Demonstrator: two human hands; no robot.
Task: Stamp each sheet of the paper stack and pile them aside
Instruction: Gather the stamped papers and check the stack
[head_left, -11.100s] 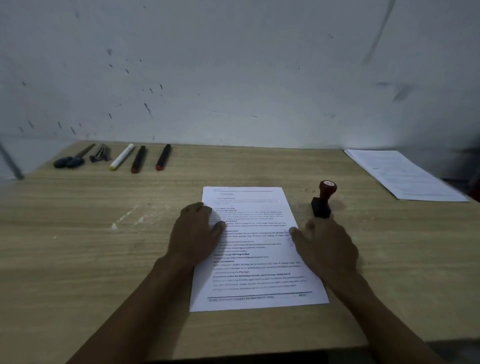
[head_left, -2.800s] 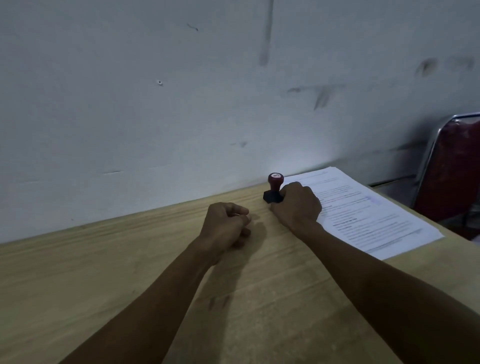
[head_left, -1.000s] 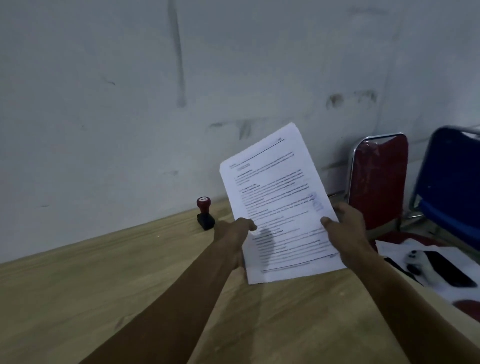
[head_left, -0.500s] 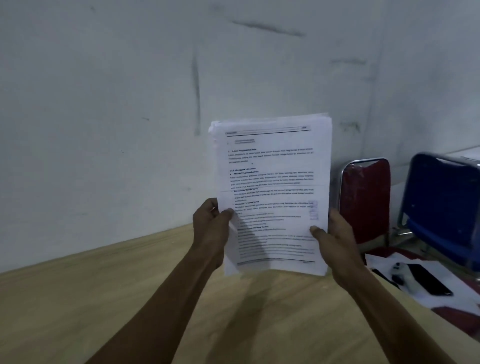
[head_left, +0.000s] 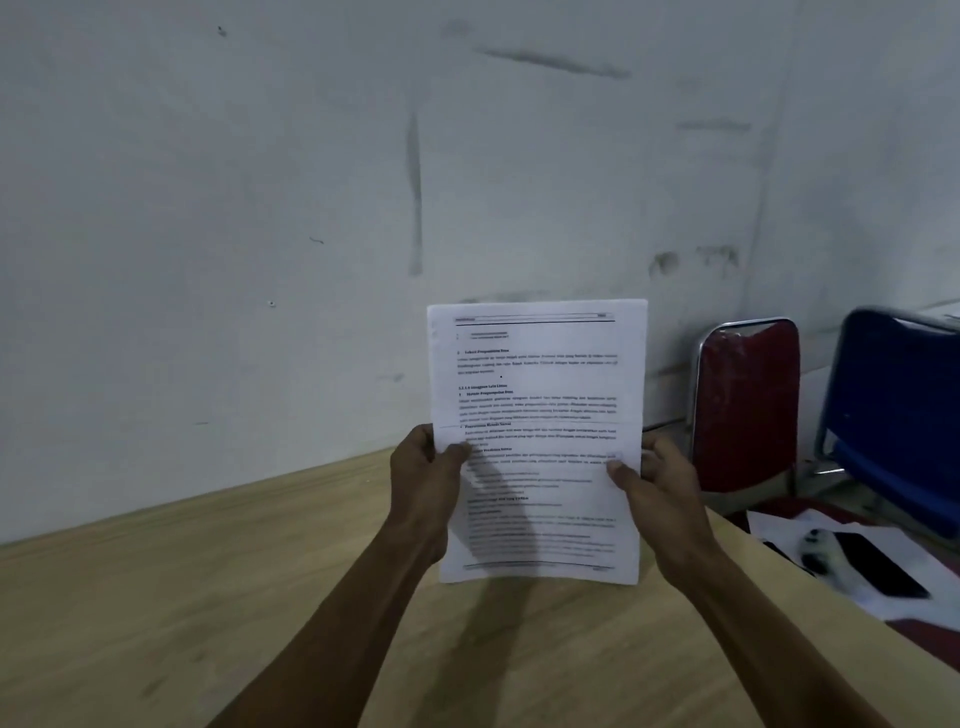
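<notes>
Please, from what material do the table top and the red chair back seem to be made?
The table top looks like light wood or wood-pattern laminate, matte, with visible grain lines. The red chair back seems padded vinyl or similar covering, slightly glossy, inside a shiny metal frame.

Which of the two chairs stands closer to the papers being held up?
The red chair, just right of the paper stack. The blue chair stands farther right, by the picture's edge.
</notes>
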